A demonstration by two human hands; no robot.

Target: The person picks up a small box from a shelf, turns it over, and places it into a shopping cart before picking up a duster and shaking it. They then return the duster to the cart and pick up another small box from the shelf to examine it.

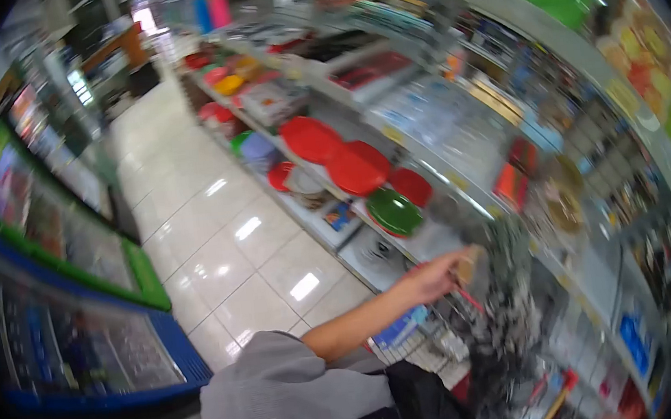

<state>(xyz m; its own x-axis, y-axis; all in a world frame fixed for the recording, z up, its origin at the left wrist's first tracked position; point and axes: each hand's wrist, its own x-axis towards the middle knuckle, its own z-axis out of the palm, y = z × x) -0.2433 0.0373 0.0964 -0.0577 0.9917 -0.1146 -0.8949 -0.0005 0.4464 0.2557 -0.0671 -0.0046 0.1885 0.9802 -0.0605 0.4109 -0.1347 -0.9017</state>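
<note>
My left hand (443, 274) reaches right from a grey sleeve, its fingers closed around the thin red handle (470, 300) of what looks like a feather duster. The duster's mottled grey-black feathers (513, 305) spread just beyond the hand, beside the shelf edge, smeared by motion. Against the fingertips is a blurred tan patch (472, 263) that I cannot identify. Below the forearm stands a wire rack or basket (428, 347) with a blue-and-white package. My right hand is not in view.
Shelves on the right hold red plastic lids or basins (357, 168), a green round one (394, 211) and clear-wrapped goods (449, 120). Glass-door coolers with green (146, 274) and blue (178, 349) frames line the left. A tiled aisle (225, 246) runs between. Colourful long-handled items (560, 403) lie lower right.
</note>
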